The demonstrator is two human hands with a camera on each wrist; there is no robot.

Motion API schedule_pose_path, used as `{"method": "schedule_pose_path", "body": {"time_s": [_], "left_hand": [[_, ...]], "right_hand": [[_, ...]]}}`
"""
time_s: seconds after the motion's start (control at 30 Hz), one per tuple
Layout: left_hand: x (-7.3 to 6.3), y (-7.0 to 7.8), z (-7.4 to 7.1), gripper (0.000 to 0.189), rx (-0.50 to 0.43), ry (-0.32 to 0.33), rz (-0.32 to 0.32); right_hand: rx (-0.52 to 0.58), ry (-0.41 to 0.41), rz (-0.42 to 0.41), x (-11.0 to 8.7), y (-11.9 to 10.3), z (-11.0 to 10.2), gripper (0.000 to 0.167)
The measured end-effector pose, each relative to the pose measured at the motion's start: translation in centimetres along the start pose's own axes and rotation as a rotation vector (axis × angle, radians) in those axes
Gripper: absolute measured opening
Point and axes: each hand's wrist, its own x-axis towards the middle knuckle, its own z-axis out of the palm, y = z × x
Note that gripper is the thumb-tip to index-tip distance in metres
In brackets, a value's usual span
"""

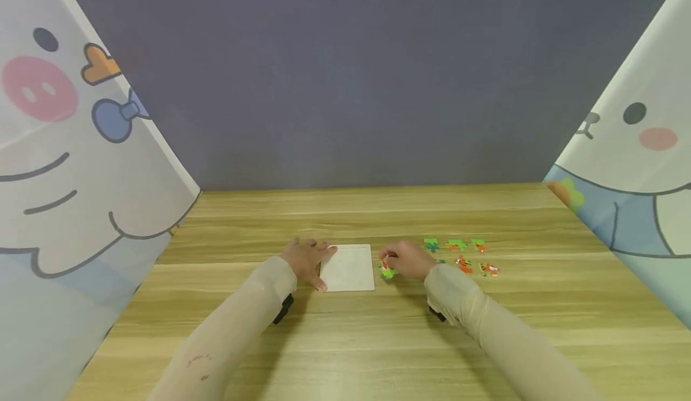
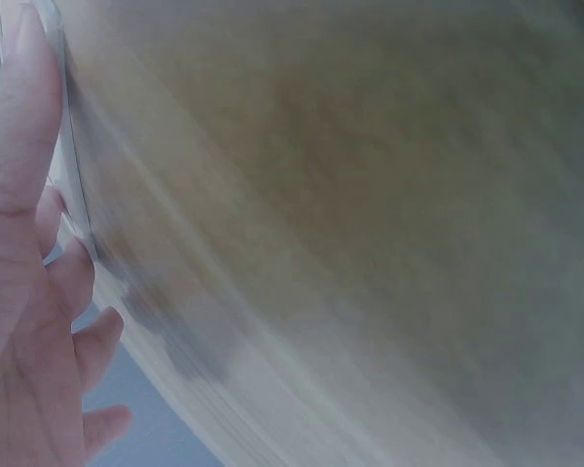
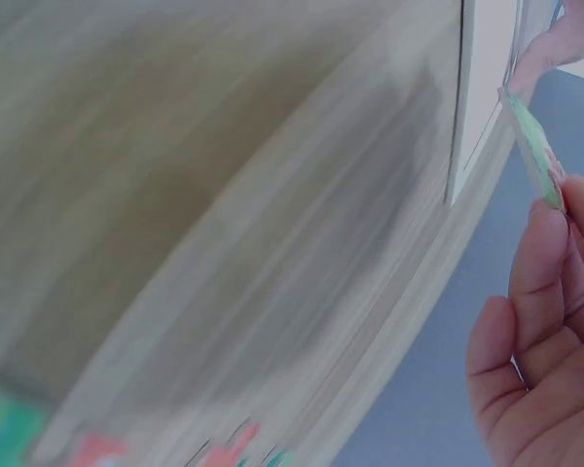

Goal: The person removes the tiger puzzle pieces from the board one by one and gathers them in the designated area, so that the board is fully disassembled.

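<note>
A white square puzzle tray point(image 1: 347, 269) with a thin raised rim lies on the wooden table. My left hand point(image 1: 309, 261) rests at its left side, fingers spread, with the thumb and a fingertip on the rim. In the left wrist view the thumb point(image 2: 24, 117) lies along the tray's edge. Just right of the tray, my right hand point(image 1: 408, 259) pinches a green and orange jigsaw piece point(image 1: 387, 270) between thumb and fingers. The right wrist view shows this piece point(image 3: 535, 146) tilted, held clear of the table.
Several loose jigsaw pieces point(image 1: 456, 244) lie in rows to the right, partly behind the right hand and sleeve; an orange one point(image 1: 490, 269) is at the far right. A dark grey panel point(image 1: 345, 77) stands behind the table point(image 1: 345, 341), with printed cartoon sheets point(image 1: 621, 149) at both sides.
</note>
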Motion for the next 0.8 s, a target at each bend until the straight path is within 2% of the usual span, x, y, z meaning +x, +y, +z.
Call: {"method": "schedule_pose_path", "body": {"time_s": [0.17, 0.4, 0.8], "left_hand": [[-0.1, 0.2, 0.0, 0.096, 0.000, 0.004, -0.008], [-0.2, 0.5, -0.2, 0.096, 0.010, 0.005, -0.023], [-0.1, 0.2, 0.3, 0.096, -0.004, 0.037, -0.025]], "right_hand": [[0.035, 0.023, 0.015, -1.0, 1.3, -0.5, 0.018], [0.113, 0.043, 0.119, -2.7, 2.9, -1.3, 0.021], [0.050, 0.065, 0.137, -5.5, 5.2, -3.9, 0.024]]}}
